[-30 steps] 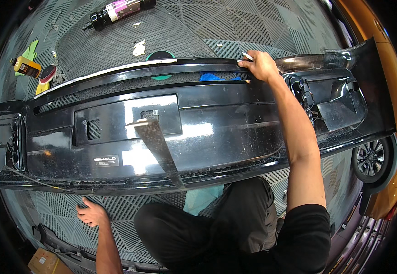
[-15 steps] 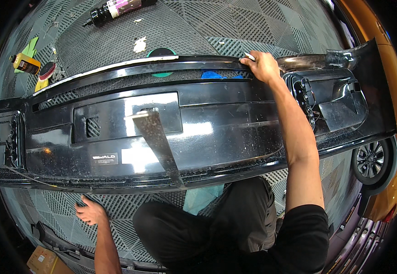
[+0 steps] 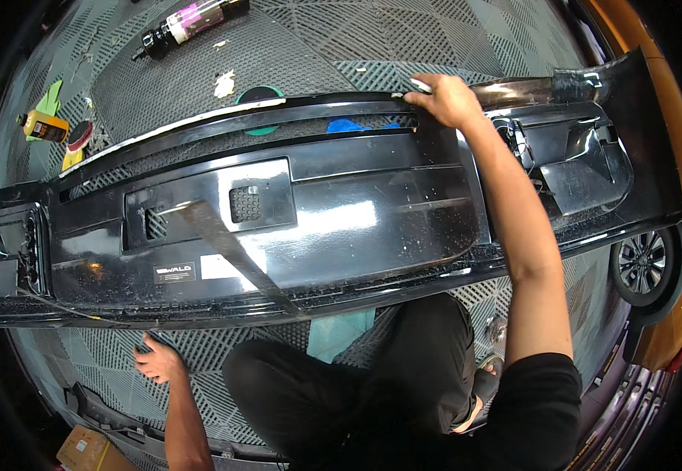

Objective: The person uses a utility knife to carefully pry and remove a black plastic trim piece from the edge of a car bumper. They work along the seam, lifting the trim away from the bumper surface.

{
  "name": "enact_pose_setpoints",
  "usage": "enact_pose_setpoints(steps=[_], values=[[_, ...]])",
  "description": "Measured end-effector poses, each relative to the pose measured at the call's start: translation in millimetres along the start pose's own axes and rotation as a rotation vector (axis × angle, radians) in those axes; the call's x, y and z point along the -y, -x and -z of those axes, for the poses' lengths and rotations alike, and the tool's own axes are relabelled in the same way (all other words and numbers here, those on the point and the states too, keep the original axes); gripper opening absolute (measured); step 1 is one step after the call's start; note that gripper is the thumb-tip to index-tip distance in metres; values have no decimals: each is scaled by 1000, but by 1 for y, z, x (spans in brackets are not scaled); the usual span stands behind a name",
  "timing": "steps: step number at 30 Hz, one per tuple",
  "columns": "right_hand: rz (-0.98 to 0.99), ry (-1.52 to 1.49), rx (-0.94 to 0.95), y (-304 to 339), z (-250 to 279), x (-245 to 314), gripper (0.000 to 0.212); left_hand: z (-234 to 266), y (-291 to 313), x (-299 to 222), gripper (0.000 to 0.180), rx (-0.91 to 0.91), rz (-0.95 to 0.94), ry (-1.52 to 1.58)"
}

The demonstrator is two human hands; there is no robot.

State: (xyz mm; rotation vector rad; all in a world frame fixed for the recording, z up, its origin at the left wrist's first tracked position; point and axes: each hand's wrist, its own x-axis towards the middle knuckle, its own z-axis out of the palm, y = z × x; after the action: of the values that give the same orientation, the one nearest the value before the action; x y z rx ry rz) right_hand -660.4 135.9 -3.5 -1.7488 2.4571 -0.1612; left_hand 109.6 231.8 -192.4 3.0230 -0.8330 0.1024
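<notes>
A long glossy black car bumper (image 3: 341,220) lies across the view on the grey grid floor. My right hand (image 3: 444,100) reaches over it and grips its far upper edge, where a pale strip (image 3: 168,130) runs along the rim. My left hand (image 3: 156,361) rests flat, fingers spread, on the floor tiles just in front of the bumper's near edge. My knees in black trousers are folded under the bumper's middle.
A dark bottle with a purple label (image 3: 188,20) lies at the far left. A yellow bottle (image 3: 43,125) and a red pad (image 3: 80,133) sit at the left. An orange car with a wheel (image 3: 643,263) stands at the right. A cardboard box (image 3: 90,449) is at lower left.
My right hand has slid slightly along the bumper's far edge. The bumper has shifted a little. My left hand stays on the floor.
</notes>
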Motion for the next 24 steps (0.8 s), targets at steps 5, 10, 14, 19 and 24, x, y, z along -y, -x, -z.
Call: enact_pose_setpoints(steps=[5, 10, 14, 19, 24], values=[[-143, -209, 58, 38, 78, -31, 44, 9, -5, 4, 85, 95, 5, 67], [-354, -895, 120, 144, 113, -41, 43, 113, 42, -1, 59, 467, -244, 633], [-585, -1642, 280, 218, 74, -11, 36, 236, 185, -41, 23, 869, -891, 828], [-705, -2292, 384, 260, 30, 27, 41, 274, 358, -225, 13, 805, -1445, 1080], [-701, -2486, 428, 282, 16, 33, 41, 205, 440, -426, 47, 226, -1675, 751]])
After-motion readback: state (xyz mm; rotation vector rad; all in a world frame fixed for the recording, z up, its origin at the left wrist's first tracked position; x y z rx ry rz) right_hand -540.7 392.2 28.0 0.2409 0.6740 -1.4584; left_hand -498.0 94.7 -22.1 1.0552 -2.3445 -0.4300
